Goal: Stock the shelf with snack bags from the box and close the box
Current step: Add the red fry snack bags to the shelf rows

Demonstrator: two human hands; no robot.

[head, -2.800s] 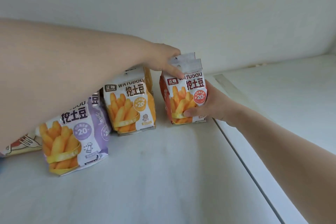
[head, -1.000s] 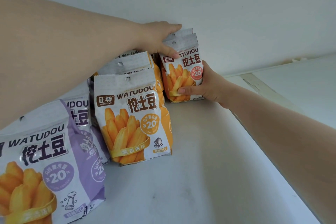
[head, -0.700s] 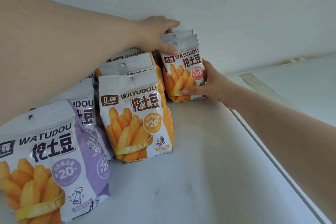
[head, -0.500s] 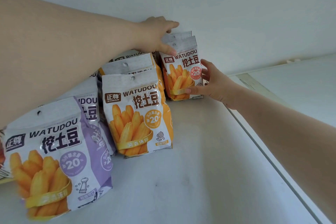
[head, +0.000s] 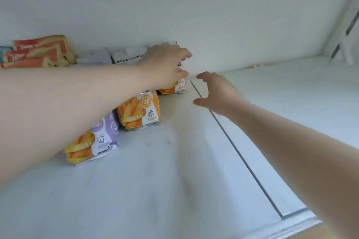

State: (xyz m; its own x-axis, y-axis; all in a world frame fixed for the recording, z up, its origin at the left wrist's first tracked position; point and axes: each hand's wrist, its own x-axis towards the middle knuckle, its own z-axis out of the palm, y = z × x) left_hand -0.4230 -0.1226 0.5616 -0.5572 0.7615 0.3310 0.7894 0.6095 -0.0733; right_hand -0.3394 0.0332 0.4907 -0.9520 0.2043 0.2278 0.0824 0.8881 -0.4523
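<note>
Crinkly foil red snack bag looks light and soft; left hand pinches its top seal, right hand hovers beside, spread and empty.

Both forearms are bare right up to the frame edges, with no sleeve, watch, ring or glove to be seen behind the left grip or the right grip, and the fingernails are short and unpainted
</note>
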